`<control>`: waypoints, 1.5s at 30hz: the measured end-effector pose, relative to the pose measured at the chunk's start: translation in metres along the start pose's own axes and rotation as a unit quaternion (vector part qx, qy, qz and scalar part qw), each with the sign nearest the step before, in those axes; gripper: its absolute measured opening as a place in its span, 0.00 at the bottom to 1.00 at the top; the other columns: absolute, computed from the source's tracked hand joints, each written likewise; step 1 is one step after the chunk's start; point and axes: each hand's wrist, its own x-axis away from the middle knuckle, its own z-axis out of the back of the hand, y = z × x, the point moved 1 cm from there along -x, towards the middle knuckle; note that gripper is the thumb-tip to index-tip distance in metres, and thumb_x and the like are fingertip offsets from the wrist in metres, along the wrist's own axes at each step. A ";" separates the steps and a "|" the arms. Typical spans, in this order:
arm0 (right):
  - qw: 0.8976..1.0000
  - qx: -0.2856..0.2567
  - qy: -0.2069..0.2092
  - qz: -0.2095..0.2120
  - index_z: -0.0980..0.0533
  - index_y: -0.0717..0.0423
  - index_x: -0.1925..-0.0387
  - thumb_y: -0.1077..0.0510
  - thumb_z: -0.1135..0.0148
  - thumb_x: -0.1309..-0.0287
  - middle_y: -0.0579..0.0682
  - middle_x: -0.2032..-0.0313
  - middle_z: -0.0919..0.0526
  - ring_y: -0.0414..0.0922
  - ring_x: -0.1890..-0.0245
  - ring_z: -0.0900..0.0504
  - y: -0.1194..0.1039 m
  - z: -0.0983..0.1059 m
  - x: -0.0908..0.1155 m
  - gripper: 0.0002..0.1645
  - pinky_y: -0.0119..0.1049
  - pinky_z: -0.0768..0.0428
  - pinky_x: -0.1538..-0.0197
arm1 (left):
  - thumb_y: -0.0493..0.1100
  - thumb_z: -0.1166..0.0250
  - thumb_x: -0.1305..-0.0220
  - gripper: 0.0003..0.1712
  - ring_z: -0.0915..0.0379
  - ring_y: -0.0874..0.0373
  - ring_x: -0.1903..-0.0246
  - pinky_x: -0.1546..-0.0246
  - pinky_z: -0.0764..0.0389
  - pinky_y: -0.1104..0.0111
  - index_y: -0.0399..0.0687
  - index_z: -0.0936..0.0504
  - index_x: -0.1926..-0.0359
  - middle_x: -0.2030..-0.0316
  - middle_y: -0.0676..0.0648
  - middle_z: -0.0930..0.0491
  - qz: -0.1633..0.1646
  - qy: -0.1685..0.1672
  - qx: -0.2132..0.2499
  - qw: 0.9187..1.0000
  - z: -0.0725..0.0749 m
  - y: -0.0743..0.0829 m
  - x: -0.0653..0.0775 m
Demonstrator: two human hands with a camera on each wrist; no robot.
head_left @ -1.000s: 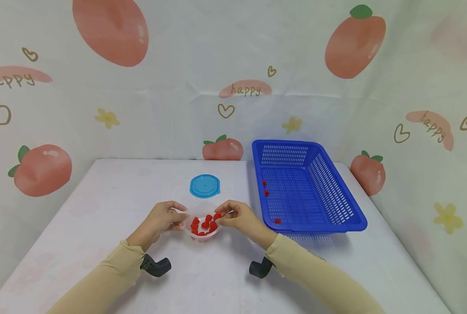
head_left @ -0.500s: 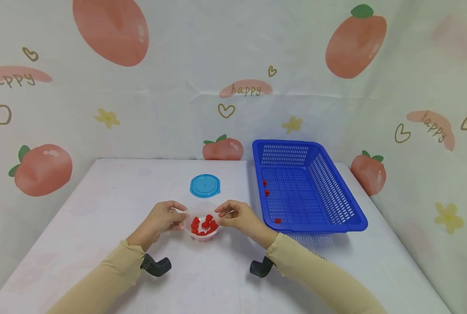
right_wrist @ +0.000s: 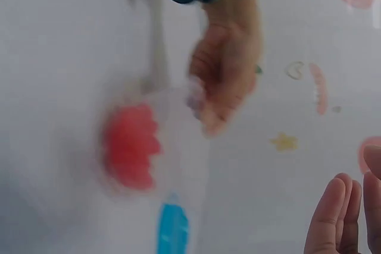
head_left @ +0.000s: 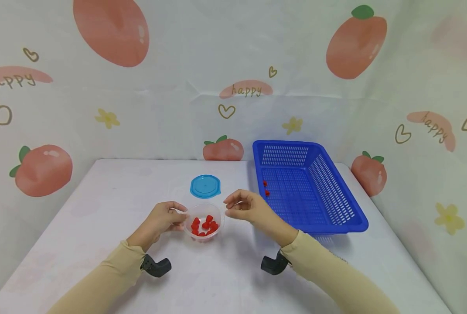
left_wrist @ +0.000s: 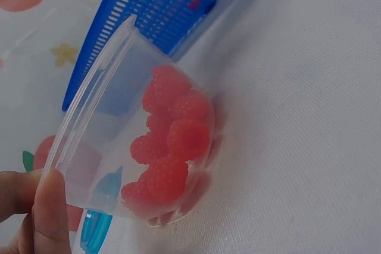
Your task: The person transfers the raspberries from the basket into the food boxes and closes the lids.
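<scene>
A clear round plastic container [head_left: 203, 208] stands on the white table with several raspberries [left_wrist: 169, 129] heaped in it. At its left side my left hand [head_left: 160, 220] pinches the rim between thumb and fingers, as the left wrist view shows up close. My right hand [head_left: 253, 211] hovers just right of the container, its fingers [right_wrist: 327, 215] relaxed and parted from the thumb, holding nothing. Part of the blue basket [head_left: 292, 187] lies hidden behind that hand and forearm. Against the basket's left inner side lie two small raspberries [head_left: 267, 193].
A blue lid [head_left: 205, 186] lies flat behind the container. The basket, with slotted walls, stands at the right side of the table [head_left: 131, 187]. A printed cloth [head_left: 170, 122] hangs behind the table.
A raspberry pinched by my right hand a second ago has gone into the container. That hand has since moved right and up, off the container. My left hand has kept its place.
</scene>
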 end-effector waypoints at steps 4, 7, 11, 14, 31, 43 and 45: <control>0.999 0.001 0.039 0.025 0.24 0.59 0.52 0.62 0.35 0.42 0.51 0.58 0.21 0.44 0.59 0.20 -0.020 0.028 -0.001 0.15 0.33 0.20 0.52 | 0.39 0.35 0.37 0.18 0.26 0.58 0.77 0.72 0.18 0.74 0.35 0.26 0.48 0.74 0.46 0.22 -0.002 0.003 -0.003 1.000 0.000 -0.001 -0.001; 0.997 0.006 0.069 0.037 0.24 0.58 0.53 0.60 0.35 0.41 0.48 0.58 0.21 0.45 0.57 0.20 -0.031 0.054 -0.005 0.14 0.36 0.19 0.51 | 0.39 0.35 0.37 0.19 0.26 0.58 0.77 0.72 0.18 0.73 0.35 0.26 0.48 0.74 0.46 0.22 -0.005 0.005 -0.004 1.000 0.000 -0.002 -0.001; 0.994 0.016 0.096 0.041 0.25 0.55 0.52 0.57 0.36 0.39 0.47 0.58 0.22 0.45 0.56 0.19 -0.036 0.087 -0.014 0.15 0.37 0.19 0.48 | 0.39 0.35 0.37 0.19 0.26 0.58 0.77 0.72 0.18 0.73 0.35 0.26 0.48 0.73 0.46 0.22 -0.007 0.003 -0.004 1.000 0.001 -0.002 0.000; 0.993 0.031 0.113 0.029 0.26 0.55 0.50 0.56 0.36 0.38 0.47 0.57 0.22 0.42 0.56 0.19 -0.032 0.108 -0.024 0.17 0.32 0.19 0.50 | 0.39 0.35 0.37 0.19 0.26 0.58 0.77 0.71 0.18 0.73 0.35 0.26 0.48 0.73 0.46 0.22 -0.007 0.004 -0.006 1.000 0.001 -0.002 0.000; 0.990 0.104 0.049 -0.076 0.30 0.69 0.45 0.63 0.40 0.37 0.63 0.49 0.25 0.63 0.42 0.27 0.033 0.148 -0.080 0.21 0.56 0.28 0.37 | 0.39 0.36 0.36 0.19 0.26 0.58 0.76 0.71 0.18 0.73 0.35 0.26 0.48 0.74 0.46 0.22 -0.012 0.002 -0.009 1.000 0.002 -0.004 0.000; 0.974 0.134 -0.005 -0.180 0.26 0.69 0.47 0.66 0.40 0.38 0.59 0.54 0.17 0.47 0.57 0.18 0.063 0.149 -0.079 0.18 0.43 0.20 0.44 | 0.40 0.36 0.36 0.19 0.25 0.57 0.75 0.71 0.17 0.73 0.36 0.26 0.47 0.72 0.45 0.22 -0.001 0.004 -0.012 1.000 0.001 -0.003 -0.002; 0.972 0.139 -0.009 -0.187 0.26 0.69 0.47 0.67 0.40 0.39 0.59 0.54 0.16 0.47 0.57 0.18 0.065 0.149 -0.077 0.18 0.44 0.20 0.44 | 0.40 0.36 0.36 0.19 0.25 0.57 0.75 0.71 0.17 0.73 0.36 0.26 0.47 0.72 0.45 0.22 -0.001 0.004 -0.013 1.000 0.000 -0.003 -0.002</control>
